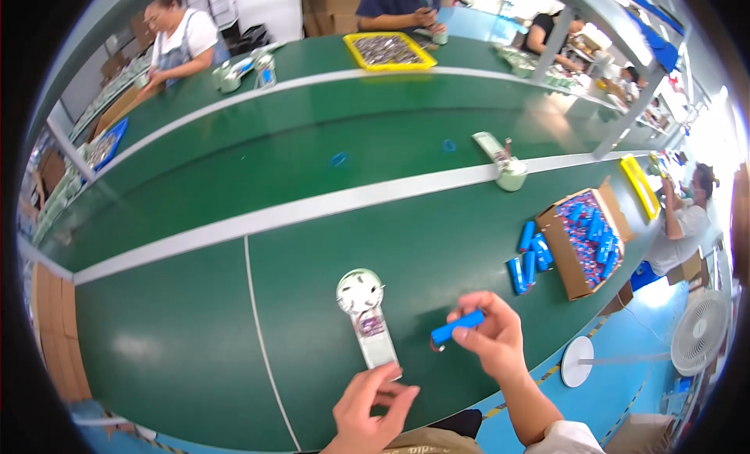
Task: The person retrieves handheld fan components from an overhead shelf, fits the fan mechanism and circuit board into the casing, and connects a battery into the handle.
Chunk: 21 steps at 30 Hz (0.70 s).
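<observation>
Between the thumb and fingers of my right hand [500, 341] is a blue cylindrical battery [455, 328], held above the green bench, with a short wire and small plug hanging at its left end. To the left of it lies a pale device [378, 348] with a round, pale green head and a long white handle; wiring shows in the handle near the head. My left hand [366, 407] is at the handle's near end, fingertips at its edge and thumb apart. Whether the fingertips press on the handle I cannot tell.
An open cardboard box [566, 259] of blue batteries stands right, with several loose batteries [530, 270] beside it. Another pale device [509, 173] rests at the white divider strip [312, 208]. Across the bench, a yellow tray [426, 62] holds small parts; people work around it.
</observation>
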Motion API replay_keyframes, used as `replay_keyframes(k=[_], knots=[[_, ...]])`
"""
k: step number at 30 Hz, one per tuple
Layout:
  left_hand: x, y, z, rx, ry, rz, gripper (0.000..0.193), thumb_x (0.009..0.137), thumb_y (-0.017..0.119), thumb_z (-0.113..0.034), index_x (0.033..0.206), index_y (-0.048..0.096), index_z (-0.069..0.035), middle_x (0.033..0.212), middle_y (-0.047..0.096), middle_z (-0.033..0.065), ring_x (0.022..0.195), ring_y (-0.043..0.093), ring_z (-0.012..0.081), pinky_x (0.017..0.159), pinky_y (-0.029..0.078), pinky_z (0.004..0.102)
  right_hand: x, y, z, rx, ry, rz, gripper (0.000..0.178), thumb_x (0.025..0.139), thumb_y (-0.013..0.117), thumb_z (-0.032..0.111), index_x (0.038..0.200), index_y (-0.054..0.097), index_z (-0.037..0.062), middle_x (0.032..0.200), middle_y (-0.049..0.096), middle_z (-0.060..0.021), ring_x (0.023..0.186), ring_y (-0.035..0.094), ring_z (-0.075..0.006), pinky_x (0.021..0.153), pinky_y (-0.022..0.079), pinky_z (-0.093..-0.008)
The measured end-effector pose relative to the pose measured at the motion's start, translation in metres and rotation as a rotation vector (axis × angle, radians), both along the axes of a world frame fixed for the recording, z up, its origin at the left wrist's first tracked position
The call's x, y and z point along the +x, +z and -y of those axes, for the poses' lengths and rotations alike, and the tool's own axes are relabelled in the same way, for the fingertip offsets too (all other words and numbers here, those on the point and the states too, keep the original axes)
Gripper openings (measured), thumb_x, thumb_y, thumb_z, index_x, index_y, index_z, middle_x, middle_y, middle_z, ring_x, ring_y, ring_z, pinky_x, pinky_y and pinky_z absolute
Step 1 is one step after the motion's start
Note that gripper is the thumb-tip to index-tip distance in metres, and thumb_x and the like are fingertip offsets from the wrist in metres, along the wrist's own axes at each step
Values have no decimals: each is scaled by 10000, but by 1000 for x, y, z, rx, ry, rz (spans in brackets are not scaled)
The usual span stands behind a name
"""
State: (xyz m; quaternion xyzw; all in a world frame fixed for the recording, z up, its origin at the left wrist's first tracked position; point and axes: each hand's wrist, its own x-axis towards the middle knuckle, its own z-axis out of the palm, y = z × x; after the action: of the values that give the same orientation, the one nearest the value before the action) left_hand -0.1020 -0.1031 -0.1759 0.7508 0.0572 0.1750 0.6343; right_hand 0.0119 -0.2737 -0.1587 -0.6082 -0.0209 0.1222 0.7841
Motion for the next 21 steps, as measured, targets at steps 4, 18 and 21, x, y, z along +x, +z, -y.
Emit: replay_keyframes(k=[4, 18, 21], knots=[[0, -7, 4, -52, -59, 95, 374, 820, 721, 115, 1176, 615, 73, 1044, 652, 170, 867, 713, 198, 725, 612, 284, -42, -6, -12, -31, 90, 84, 290, 788, 717, -82, 1045, 598, -21, 991, 530, -71, 953, 617, -187, 817, 500, -325], [-13, -8, -16, -489, -181, -88, 153, 901, 625, 98, 1045, 672, 74, 947, 647, 152, 717, 700, 191, 572, 584, 262, -31, 8, -9, -423, 710, 216, 299, 878, 594, -39, 1176, 617, -34, 1077, 615, -127, 844, 639, -194, 753, 526, -304], [-18, -11, -21, -762, -218, -234, 135, 949, 591, 37, 1049, 680, 51, 951, 611, 129, 631, 642, 143, 454, 478, 215, -32, 16, -10, -324, 772, 0, 258, 919, 542, -31, 1164, 622, -23, 972, 620, -96, 798, 629, -185, 703, 514, -305]])
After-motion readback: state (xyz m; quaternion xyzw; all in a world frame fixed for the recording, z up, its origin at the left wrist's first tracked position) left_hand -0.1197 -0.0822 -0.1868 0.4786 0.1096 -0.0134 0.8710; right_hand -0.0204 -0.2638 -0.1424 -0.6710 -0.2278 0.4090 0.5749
